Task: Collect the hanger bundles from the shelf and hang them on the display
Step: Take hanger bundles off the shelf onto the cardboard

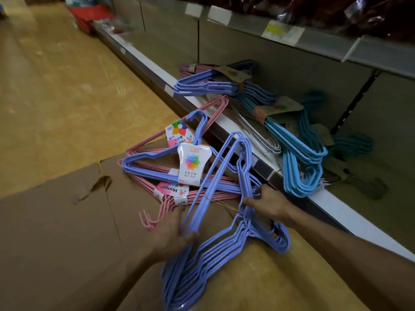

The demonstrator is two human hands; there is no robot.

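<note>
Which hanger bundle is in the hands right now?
The purple bundle without a label, gripped by the left hand and right hand. The labelled purple bundle lies untouched on the cardboard.

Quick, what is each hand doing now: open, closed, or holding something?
Left hand: closed on the purple hanger bundle, at its lower edge.
Right hand: closed on the same bundle, near the hooks.

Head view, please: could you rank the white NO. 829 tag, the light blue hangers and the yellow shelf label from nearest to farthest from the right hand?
1. White tag, left of the right hand.
2. Light blue hangers, on the shelf; nearly tied with the tag.
3. Yellow shelf label, top, clearly farthest.
</note>
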